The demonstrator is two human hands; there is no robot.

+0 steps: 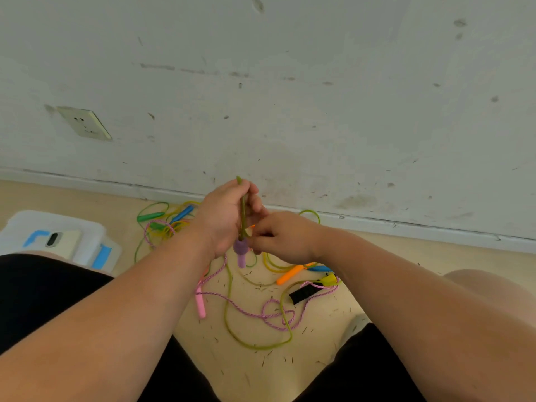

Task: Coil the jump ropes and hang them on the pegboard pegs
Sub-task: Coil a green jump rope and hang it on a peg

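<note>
Olive-green rope being gathered over the floor

The left hand clasped the rope just above its purple handle, and the right hand pinched a strand beside it. Light and limp (probably springy), it seemed easiest to gather near the handle. Its slack trailed across the tan floor below a scuffed white wall.

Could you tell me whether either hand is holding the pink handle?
No, the pink handle lies on the floor; the left hand and right hand hold the green rope.
</note>
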